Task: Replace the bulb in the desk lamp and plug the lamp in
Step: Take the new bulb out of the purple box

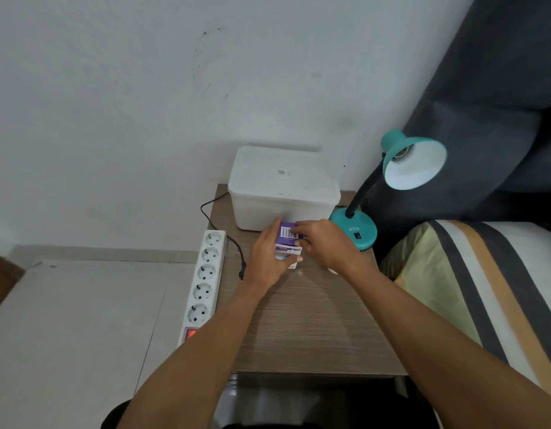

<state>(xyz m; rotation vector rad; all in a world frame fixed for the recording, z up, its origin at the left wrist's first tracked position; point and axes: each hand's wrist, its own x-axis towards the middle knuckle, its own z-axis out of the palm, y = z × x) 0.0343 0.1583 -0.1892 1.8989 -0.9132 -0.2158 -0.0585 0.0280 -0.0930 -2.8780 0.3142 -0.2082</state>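
Note:
A teal desk lamp [354, 232] stands at the table's back right, its shade [414, 164] tilted toward me with an empty socket inside. A purple and white bulb box [287, 243] sits on the wooden table [302, 323]. My left hand [266, 258] grips the box from the left side. My right hand [322, 243] holds its top right, fingertips on the flap by the barcode. The lamp's black cord and plug [241, 269] lie loose on the table by the white power strip [206, 274].
A white lidded plastic container [283, 187] stands at the back of the table against the wall. The power strip's red switch [191, 333] glows. A striped bed [472, 289] and a dark curtain [484, 103] are on the right. Tiled floor lies to the left.

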